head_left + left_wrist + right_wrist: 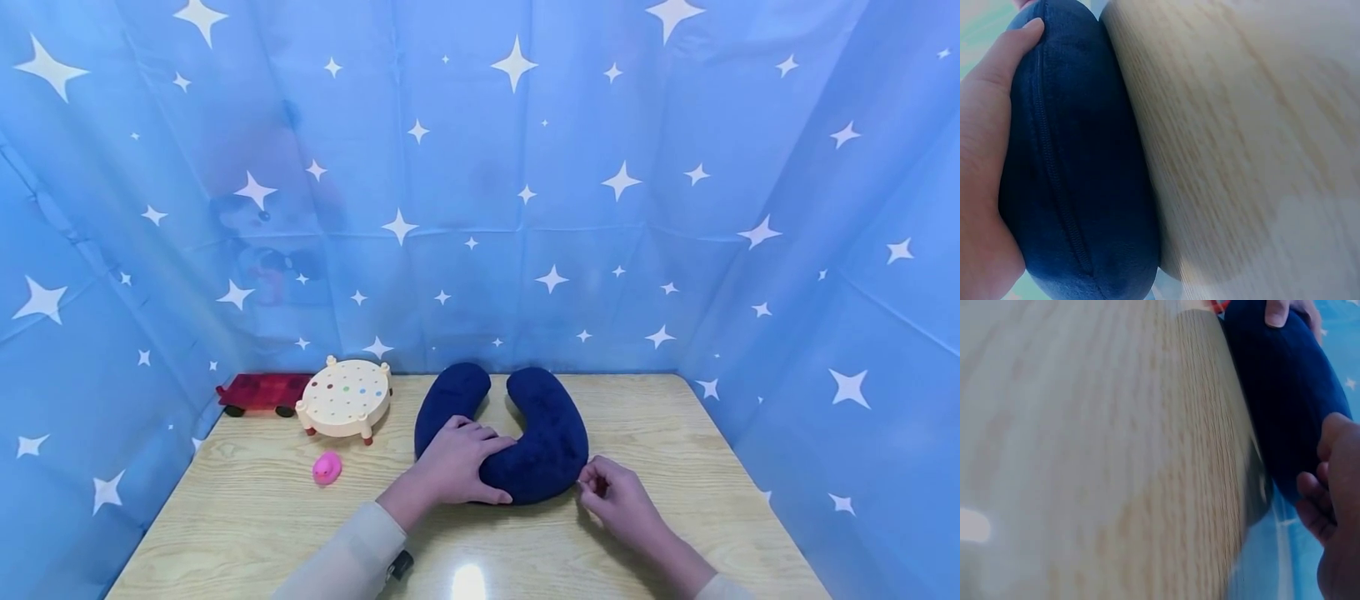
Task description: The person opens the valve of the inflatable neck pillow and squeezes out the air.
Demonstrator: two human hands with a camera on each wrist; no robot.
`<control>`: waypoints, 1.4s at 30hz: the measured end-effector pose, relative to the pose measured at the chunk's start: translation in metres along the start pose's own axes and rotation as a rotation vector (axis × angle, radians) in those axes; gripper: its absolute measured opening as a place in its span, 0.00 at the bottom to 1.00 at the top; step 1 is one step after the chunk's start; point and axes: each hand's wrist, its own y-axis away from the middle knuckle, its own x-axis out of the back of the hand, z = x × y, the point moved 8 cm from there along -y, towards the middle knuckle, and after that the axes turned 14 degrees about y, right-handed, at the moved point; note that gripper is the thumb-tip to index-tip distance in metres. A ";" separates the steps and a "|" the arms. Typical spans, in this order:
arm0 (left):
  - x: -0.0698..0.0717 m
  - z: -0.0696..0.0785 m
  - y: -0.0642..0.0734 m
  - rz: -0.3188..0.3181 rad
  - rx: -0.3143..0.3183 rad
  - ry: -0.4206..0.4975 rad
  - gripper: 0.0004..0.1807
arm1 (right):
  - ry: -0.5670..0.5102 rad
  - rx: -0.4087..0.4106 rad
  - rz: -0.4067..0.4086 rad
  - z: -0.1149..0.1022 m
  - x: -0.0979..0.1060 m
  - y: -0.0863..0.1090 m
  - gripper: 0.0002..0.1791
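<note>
A dark blue U-shaped neck pillow (540, 467) lies on the table, its opening toward the back curtain. My left hand (461, 462) grips its near left curve, fingers over the top and thumb on the front side. A zipper (1054, 169) runs along that side in the left wrist view, just below the thumb. At the pillow's right edge, my right hand (615, 500) has curled fingers, thumb and forefinger pinching at the zipper's line. The small piece between these fingertips is mostly hidden, also in the right wrist view, where the hand (1341, 487) is beside the pillow.
To the left stand a round cream toy table (345, 396) with coloured dots and a red plaid wheeled toy (262, 392). A small pink toy duck (327, 468) sits nearer. Blue star-patterned curtains (465, 183) enclose the wooden table (247, 517).
</note>
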 end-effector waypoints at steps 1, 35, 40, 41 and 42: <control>0.000 0.000 0.000 -0.001 0.000 0.000 0.51 | -0.005 0.012 -0.004 -0.001 0.000 0.000 0.26; 0.002 0.000 -0.001 0.006 0.001 0.008 0.50 | -0.100 0.106 -0.114 -0.016 -0.012 -0.001 0.19; 0.003 0.000 -0.001 0.009 -0.008 0.005 0.50 | -0.105 0.131 -0.097 -0.022 -0.010 -0.001 0.20; 0.003 0.001 -0.001 0.009 -0.008 0.004 0.50 | -0.106 0.135 -0.093 -0.023 -0.010 0.000 0.20; 0.003 0.001 -0.001 0.010 -0.010 0.004 0.50 | -0.109 0.139 -0.091 -0.024 -0.009 0.000 0.20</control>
